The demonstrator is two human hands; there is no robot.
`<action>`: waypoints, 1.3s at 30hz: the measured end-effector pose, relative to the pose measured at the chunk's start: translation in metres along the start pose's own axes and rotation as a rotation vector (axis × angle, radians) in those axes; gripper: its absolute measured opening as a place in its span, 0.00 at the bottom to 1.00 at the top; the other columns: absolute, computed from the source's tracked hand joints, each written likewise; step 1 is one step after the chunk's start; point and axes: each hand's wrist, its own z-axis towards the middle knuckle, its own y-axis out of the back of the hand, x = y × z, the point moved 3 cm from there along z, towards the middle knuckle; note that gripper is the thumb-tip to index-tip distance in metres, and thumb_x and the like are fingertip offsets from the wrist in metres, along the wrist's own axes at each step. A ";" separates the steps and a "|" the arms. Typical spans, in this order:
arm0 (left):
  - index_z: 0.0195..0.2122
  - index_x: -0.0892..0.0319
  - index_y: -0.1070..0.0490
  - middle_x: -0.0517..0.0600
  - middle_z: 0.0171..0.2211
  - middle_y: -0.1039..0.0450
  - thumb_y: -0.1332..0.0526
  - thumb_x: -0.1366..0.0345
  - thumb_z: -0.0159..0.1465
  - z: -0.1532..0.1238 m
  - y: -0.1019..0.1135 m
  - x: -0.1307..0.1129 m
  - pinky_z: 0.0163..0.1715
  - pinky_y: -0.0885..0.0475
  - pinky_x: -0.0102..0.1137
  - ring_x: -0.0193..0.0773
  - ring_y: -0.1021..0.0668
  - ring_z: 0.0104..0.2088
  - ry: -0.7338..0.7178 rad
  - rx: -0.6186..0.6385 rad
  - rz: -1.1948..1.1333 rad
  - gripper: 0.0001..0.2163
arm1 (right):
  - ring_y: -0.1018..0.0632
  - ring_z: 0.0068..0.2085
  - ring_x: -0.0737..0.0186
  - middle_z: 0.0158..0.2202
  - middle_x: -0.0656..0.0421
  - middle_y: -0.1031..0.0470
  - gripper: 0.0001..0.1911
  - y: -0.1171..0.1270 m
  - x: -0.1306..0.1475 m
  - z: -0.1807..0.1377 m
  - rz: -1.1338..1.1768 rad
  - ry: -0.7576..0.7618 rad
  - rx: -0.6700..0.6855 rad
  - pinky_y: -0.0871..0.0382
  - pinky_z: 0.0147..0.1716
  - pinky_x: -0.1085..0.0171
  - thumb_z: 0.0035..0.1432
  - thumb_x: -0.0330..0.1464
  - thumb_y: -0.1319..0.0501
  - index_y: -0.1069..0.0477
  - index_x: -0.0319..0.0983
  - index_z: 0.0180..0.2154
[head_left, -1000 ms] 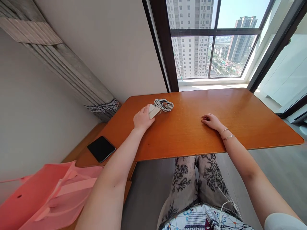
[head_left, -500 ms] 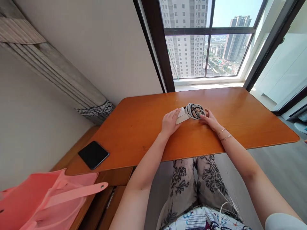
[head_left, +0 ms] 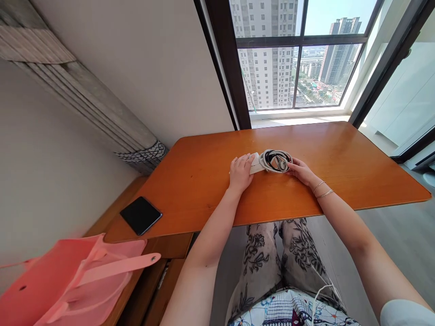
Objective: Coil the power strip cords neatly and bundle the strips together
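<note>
Over the wooden table, my left hand (head_left: pixel 241 173) is closed around a white bar-shaped block (head_left: pixel 256 164), perhaps a power strip; the hand hides its left part. Against the block's right end lies a round coil of white and black cable (head_left: pixel 276 161), wound in several loops. My right hand (head_left: pixel 299 171) grips the coil's right edge between thumb and fingers. Whether the block and coil rest on the tabletop or are held slightly above it, I cannot tell.
The orange-brown wooden table (head_left: pixel 190 181) spans the view before my knees. A black tablet-like device (head_left: pixel 140 215) lies at its left end. Below that is a pink bag (head_left: pixel 74 276) with a strap. A window (head_left: pixel 299 72) stands behind the table, and a curtain (head_left: pixel 102 108) hangs left.
The cable coil has turned and tipped a little, showing its loops more openly. Both hands keep their hold. The whole view has shifted slightly to the right.
</note>
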 end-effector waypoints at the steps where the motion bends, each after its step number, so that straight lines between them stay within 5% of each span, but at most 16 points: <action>1: 0.68 0.55 0.37 0.60 0.66 0.33 0.40 0.67 0.60 -0.001 0.000 -0.001 0.69 0.48 0.54 0.55 0.31 0.66 -0.004 -0.014 -0.002 0.32 | 0.21 0.37 0.63 0.42 0.58 0.19 0.29 -0.001 0.001 -0.001 -0.008 0.000 -0.002 0.27 0.33 0.67 0.43 0.49 0.25 0.24 0.42 0.45; 6: 0.66 0.60 0.37 0.66 0.68 0.38 0.34 0.55 0.60 -0.002 0.001 -0.023 0.70 0.54 0.61 0.60 0.36 0.69 -0.074 -0.166 -0.023 0.33 | 0.24 0.34 0.65 0.38 0.59 0.20 0.30 -0.003 0.001 0.000 -0.051 -0.007 -0.053 0.33 0.29 0.68 0.44 0.49 0.26 0.24 0.41 0.45; 11: 0.59 0.54 0.31 0.60 0.62 0.29 0.39 0.55 0.67 0.004 -0.012 -0.068 0.69 0.42 0.54 0.51 0.28 0.63 -0.317 -0.115 -0.120 0.21 | 0.25 0.34 0.64 0.39 0.59 0.20 0.31 -0.001 -0.002 0.001 -0.123 0.023 -0.079 0.35 0.27 0.68 0.44 0.51 0.26 0.25 0.39 0.46; 14: 0.55 0.54 0.28 0.57 0.53 0.23 0.39 0.56 0.68 0.009 -0.019 -0.082 0.66 0.37 0.51 0.48 0.21 0.54 -0.346 -0.087 -0.156 0.17 | 0.24 0.35 0.62 0.38 0.58 0.20 0.33 -0.002 -0.003 0.002 -0.169 0.045 -0.063 0.32 0.29 0.66 0.43 0.51 0.26 0.25 0.39 0.46; 23: 0.50 0.56 0.27 0.52 0.39 0.17 0.43 0.59 0.71 -0.001 -0.020 -0.079 0.51 0.29 0.43 0.43 0.18 0.39 -0.263 -0.122 -0.185 0.12 | 0.21 0.49 0.52 0.46 0.56 0.18 0.31 -0.017 0.001 0.001 -0.191 0.193 -0.009 0.27 0.54 0.54 0.43 0.53 0.25 0.22 0.40 0.45; 28: 0.49 0.56 0.27 0.52 0.38 0.17 0.42 0.58 0.71 -0.004 -0.023 -0.079 0.45 0.29 0.41 0.42 0.18 0.36 -0.251 -0.116 -0.176 0.11 | 0.20 0.49 0.52 0.46 0.55 0.18 0.30 -0.020 0.000 -0.001 -0.213 0.193 -0.043 0.27 0.55 0.52 0.44 0.52 0.25 0.22 0.41 0.45; 39: 0.45 0.56 0.33 0.51 0.35 0.19 0.39 0.57 0.68 -0.006 -0.023 -0.079 0.48 0.26 0.43 0.42 0.17 0.35 -0.296 -0.228 -0.268 0.11 | 0.20 0.47 0.52 0.44 0.54 0.17 0.28 -0.027 -0.001 -0.003 -0.207 0.263 -0.160 0.26 0.53 0.53 0.45 0.51 0.26 0.22 0.39 0.43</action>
